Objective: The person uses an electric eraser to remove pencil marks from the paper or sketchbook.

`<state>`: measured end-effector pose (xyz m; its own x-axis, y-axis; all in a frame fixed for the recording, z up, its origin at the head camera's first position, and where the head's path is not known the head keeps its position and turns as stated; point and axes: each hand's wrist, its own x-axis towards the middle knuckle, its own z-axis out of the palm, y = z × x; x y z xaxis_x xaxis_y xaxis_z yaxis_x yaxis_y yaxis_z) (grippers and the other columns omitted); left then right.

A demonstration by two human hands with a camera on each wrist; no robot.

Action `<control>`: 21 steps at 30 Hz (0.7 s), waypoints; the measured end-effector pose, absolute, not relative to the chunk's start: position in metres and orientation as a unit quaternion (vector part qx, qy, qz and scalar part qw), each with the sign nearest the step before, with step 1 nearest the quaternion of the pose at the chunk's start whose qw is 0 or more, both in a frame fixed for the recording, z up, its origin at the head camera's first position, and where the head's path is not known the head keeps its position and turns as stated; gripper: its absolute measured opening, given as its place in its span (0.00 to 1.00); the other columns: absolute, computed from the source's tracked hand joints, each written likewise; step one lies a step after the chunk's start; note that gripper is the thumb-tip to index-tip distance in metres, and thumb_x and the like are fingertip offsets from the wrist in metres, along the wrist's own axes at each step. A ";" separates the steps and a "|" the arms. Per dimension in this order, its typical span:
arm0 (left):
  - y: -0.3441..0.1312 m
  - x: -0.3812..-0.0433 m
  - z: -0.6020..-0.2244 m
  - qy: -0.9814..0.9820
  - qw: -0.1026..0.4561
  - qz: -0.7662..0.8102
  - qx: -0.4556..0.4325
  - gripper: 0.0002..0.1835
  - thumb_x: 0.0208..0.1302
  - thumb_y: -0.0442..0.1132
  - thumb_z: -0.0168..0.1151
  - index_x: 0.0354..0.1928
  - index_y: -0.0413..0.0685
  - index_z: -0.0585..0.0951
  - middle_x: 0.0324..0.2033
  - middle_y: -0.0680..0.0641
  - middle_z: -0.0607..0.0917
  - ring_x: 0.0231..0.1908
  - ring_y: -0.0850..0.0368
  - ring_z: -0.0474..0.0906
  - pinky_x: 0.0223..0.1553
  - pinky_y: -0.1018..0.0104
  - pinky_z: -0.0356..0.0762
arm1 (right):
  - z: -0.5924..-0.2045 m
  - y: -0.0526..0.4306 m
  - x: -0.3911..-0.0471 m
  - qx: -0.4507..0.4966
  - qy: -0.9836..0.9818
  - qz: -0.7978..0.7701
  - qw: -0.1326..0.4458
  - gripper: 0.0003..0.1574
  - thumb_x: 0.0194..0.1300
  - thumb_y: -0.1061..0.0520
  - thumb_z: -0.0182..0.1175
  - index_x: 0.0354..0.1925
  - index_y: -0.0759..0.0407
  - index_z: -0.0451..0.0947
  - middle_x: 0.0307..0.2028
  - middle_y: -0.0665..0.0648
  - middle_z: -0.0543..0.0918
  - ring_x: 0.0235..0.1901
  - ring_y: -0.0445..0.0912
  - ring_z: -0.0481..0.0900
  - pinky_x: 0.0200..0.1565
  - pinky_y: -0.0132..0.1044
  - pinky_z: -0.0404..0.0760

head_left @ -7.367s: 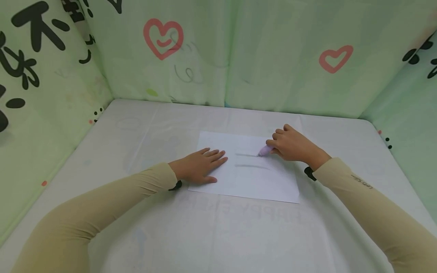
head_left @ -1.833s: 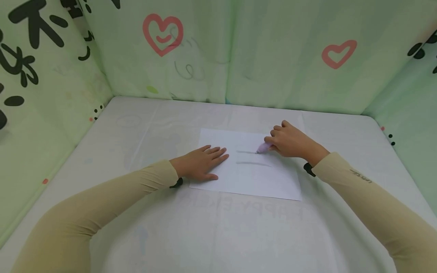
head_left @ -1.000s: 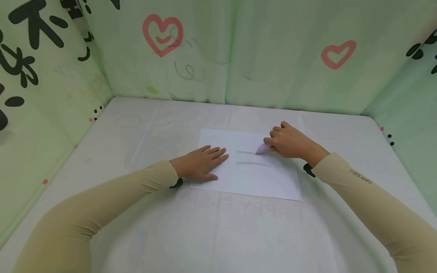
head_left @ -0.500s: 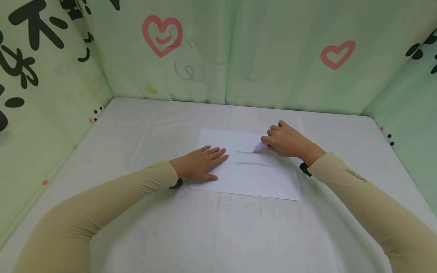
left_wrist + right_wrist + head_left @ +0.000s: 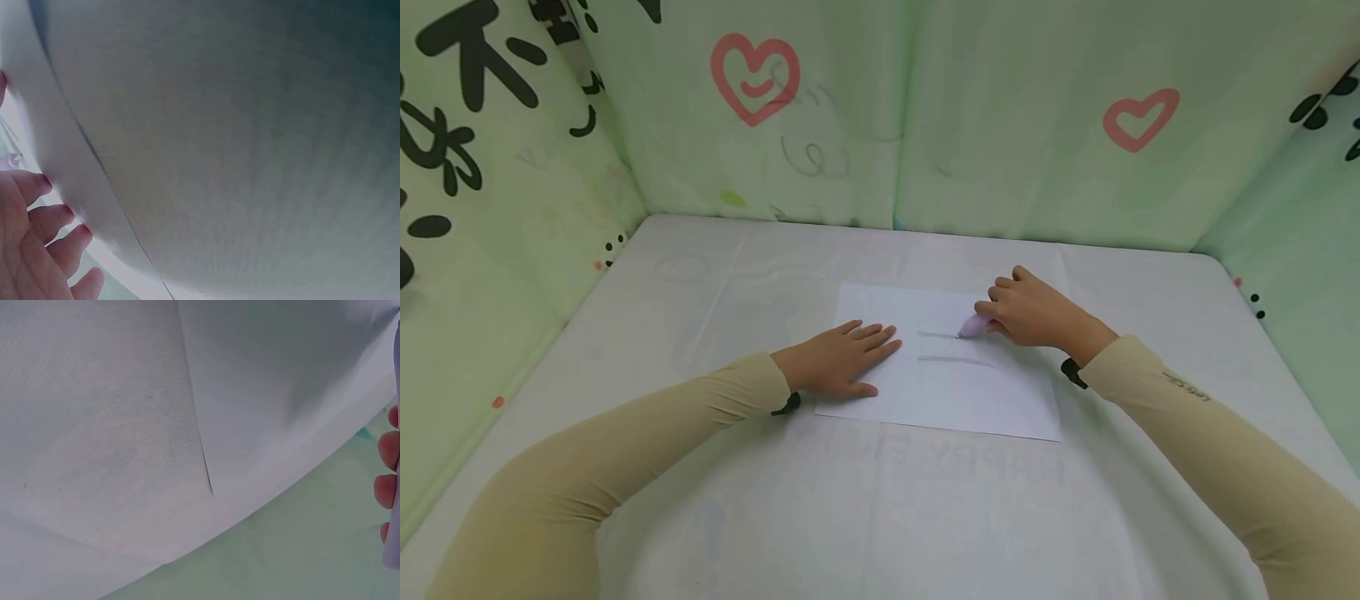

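A sheet of white paper [image 5: 925, 408] lies on the table with two grey strokes across it, an upper stroke [image 5: 934, 335] and a longer lower stroke [image 5: 955, 360]. My left hand [image 5: 838, 362] rests on the paper's left part, fingers spread and straight. In its wrist view the left hand's fingers [image 5: 59, 219] show at the lower left. My right hand [image 5: 1030, 310] grips a lavender pen-shaped tool [image 5: 976, 324] that looks like an electric eraser. Its narrow tip is at the upper stroke's right end. The right wrist view shows the tool's lower body [image 5: 392, 544] with fingers round it.
A white cloth with faint printed lettering covers the table [image 5: 760, 517]. Green fabric walls [image 5: 1000, 183] with red hearts and black characters stand at the back and both sides. Dark bands sit at both wrists, partly under beige sleeves [image 5: 685, 417].
The tool's tip has shifted slightly left along the upper stroke, and the visible stroke is a little shorter than 7.4 s ago. My left hand stays in place on the paper.
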<state>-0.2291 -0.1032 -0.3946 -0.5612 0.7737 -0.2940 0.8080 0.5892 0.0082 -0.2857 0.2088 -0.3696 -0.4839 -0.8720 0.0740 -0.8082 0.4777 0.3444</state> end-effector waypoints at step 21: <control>-0.103 -0.229 -0.396 0.881 0.133 -0.064 0.449 0.39 0.70 0.59 0.43 0.74 0.46 0.47 0.74 0.44 0.49 0.74 0.47 0.47 0.74 0.51 0.44 | -0.370 0.208 -0.287 0.506 -0.842 -0.121 0.145 0.14 0.51 0.56 0.70 0.29 0.57 0.73 0.19 0.55 0.73 0.22 0.48 0.67 0.31 0.39 0.62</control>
<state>-0.2294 -0.1035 -0.3957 -0.5610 0.7747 -0.2918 0.8087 0.5881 0.0065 -0.2872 0.2082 -0.3698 -0.4471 -0.8862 0.1214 -0.8162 0.4597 0.3499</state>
